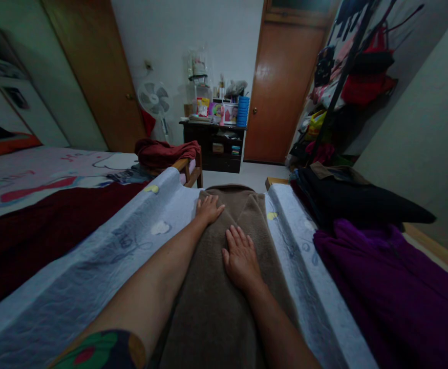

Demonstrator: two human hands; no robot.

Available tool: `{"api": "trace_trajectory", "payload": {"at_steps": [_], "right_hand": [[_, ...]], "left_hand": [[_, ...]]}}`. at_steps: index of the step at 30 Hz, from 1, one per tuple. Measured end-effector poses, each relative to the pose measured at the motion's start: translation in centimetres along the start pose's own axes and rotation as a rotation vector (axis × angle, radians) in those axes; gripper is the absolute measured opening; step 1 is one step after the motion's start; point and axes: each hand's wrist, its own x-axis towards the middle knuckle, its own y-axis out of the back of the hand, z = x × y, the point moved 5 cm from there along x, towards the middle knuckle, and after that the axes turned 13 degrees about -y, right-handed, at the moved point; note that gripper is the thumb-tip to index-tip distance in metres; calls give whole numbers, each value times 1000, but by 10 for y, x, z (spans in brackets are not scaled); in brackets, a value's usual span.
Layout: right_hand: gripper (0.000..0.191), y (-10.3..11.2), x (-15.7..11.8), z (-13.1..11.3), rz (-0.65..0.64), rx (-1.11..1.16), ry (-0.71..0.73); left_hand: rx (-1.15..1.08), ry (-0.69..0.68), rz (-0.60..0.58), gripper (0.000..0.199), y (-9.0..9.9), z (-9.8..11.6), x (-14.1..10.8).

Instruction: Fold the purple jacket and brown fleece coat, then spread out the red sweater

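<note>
Garment (pixel 216 287) lengthwise, collar end pointing away.

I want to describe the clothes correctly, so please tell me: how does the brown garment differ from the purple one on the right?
The brown garment is a dull brown; the purple garment is a deep purple.
The brown one is laid long and fairly flat, while the purple one looks more rumpled.
The left hand and right hand rest on the brown one; neither touches the purple one.
</note>
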Motion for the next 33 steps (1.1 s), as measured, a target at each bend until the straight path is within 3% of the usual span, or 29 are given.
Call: {"api": "trace_trajectory", "payload": {"at_steps": [4, 9, 11, 18, 24, 27, 30, 33], "right_hand": [[55, -2, 1, 0, -10, 4, -3], [55, -4, 2, 1, -12, 4, 1], [55, -4, 1, 1, -4, 0, 3], [55, -4, 2, 2, -3, 11, 0], [55, -4, 1, 2, 12, 23, -2], [55, -4, 1, 2, 19, 13, 1], [55, -3, 1, 2, 25, -3, -1], [55, -2, 0, 1, 41, 1, 5]], "left_hand": [[-4, 31, 22, 70, 0, 0, -1], [-58, 353, 145, 96, 4, -15, -2], [-77, 378, 124, 98, 4, -18, 0], [4, 80, -24, 76, 5, -19, 14], [3, 53, -74, 70, 8, -19, 12], [21, 48, -61, 65, 17, -6, -2], [25, -76, -65, 57, 26, 18, -25], [-39, -195, -146, 53, 25, 42, -54]]}}
